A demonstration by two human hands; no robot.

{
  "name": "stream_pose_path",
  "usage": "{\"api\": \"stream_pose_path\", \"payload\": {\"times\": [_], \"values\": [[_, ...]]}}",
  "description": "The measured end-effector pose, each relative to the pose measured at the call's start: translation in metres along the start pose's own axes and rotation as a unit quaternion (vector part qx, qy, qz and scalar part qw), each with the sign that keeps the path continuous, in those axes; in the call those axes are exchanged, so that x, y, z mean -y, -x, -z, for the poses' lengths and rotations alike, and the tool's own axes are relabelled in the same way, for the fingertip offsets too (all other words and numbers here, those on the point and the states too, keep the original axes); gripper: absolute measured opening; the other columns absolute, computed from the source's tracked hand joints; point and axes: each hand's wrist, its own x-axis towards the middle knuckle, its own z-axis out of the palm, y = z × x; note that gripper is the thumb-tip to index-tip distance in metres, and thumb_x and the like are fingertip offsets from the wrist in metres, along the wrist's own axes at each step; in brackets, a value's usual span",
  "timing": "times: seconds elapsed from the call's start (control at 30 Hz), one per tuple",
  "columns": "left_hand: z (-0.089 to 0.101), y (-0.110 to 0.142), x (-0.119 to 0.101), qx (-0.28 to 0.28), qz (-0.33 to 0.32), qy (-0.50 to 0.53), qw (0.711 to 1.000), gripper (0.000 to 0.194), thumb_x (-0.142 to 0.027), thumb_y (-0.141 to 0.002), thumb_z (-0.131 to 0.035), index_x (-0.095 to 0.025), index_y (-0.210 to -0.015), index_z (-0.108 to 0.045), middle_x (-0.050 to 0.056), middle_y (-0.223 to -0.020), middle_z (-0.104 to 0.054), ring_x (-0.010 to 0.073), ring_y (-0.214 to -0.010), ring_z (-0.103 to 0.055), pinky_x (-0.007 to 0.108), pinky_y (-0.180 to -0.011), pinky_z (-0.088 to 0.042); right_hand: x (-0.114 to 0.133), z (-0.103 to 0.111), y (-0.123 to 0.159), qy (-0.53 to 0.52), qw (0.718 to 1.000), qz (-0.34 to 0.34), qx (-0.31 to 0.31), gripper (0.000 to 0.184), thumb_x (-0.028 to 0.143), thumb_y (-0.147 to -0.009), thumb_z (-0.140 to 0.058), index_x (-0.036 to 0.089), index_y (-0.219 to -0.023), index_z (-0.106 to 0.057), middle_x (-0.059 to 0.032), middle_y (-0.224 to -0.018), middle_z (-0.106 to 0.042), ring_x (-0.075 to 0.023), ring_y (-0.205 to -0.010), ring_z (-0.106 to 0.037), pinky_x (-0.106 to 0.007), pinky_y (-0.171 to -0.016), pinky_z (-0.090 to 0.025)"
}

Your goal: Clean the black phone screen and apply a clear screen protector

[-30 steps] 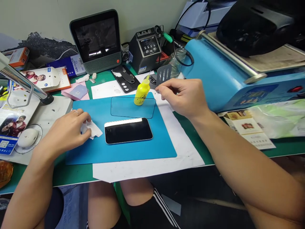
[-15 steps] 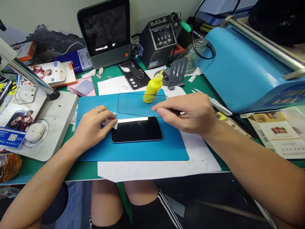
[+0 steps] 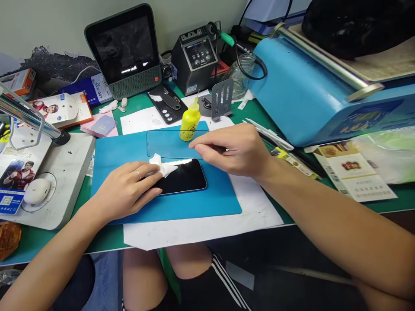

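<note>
A phone (image 3: 186, 179) with a dark glossy screen lies face up on the blue mat (image 3: 210, 205). My left hand (image 3: 131, 188) covers its left end and holds a crumpled white tissue (image 3: 158, 164) against the screen, fingers stretched over the glass. Behind the phone, a clear screen protector with a thin black border (image 3: 162, 144) is held by its right end. Thumb and index finger of my right hand (image 3: 235, 149) pinch it there. The yellow squeeze bottle (image 3: 189, 123) stands upright behind the protector, partly seen through it.
A blue machine with a metal bar (image 3: 301, 95) fills the right rear. Behind the mat are a black control unit (image 3: 194, 60), a smart display (image 3: 125, 52) and a grey stand (image 3: 222, 99). A lamp base (image 3: 71, 172) stands left; tweezers (image 3: 272, 136) and a cigarette box (image 3: 353, 172) lie right.
My left hand has moved over the phone's left end, with its fingers flatter and the tissue spread onto the screen. My right hand still holds the protector. The whole view has shifted.
</note>
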Motion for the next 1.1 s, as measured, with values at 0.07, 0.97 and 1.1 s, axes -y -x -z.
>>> {"api": "stream_pose_path", "payload": {"times": [0.07,0.97,1.1], "values": [[0.000,-0.001,-0.001,-0.002,-0.001,0.008,1.000,0.026,-0.028,-0.107,-0.056,-0.013,-0.123,-0.069,0.012,-0.118,-0.076,0.0261,-0.101,-0.072,0.038,-0.083,-0.058,-0.001,0.000,-0.001,-0.003,1.000,0.002,-0.003,0.020,0.013,-0.095,-0.061,0.025,-0.083,-0.071,0.0041,-0.067,-0.075,-0.0119,-0.053,-0.065,-0.027,-0.049,-0.052],[-0.005,-0.003,-0.001,-0.206,0.118,0.092,0.967,0.027,-0.003,-0.098,-0.066,-0.021,-0.117,-0.069,0.002,-0.103,-0.072,0.0105,-0.091,-0.070,0.021,-0.081,-0.055,0.024,-0.027,-0.001,-0.103,0.984,0.012,0.147,0.023,0.025,-0.108,-0.051,0.018,-0.090,-0.063,-0.0028,-0.079,-0.067,-0.0158,-0.075,-0.054,-0.031,-0.075,-0.045],[-0.005,-0.003,-0.003,-0.209,0.112,0.101,0.966,0.029,0.000,-0.099,-0.063,-0.021,-0.119,-0.068,0.002,-0.106,-0.072,0.0100,-0.093,-0.069,0.021,-0.083,-0.055,0.023,-0.027,0.000,-0.078,0.989,0.008,0.122,0.026,0.030,-0.110,-0.048,0.021,-0.088,-0.059,-0.0017,-0.079,-0.065,-0.0158,-0.075,-0.054,-0.030,-0.072,-0.043]]}}
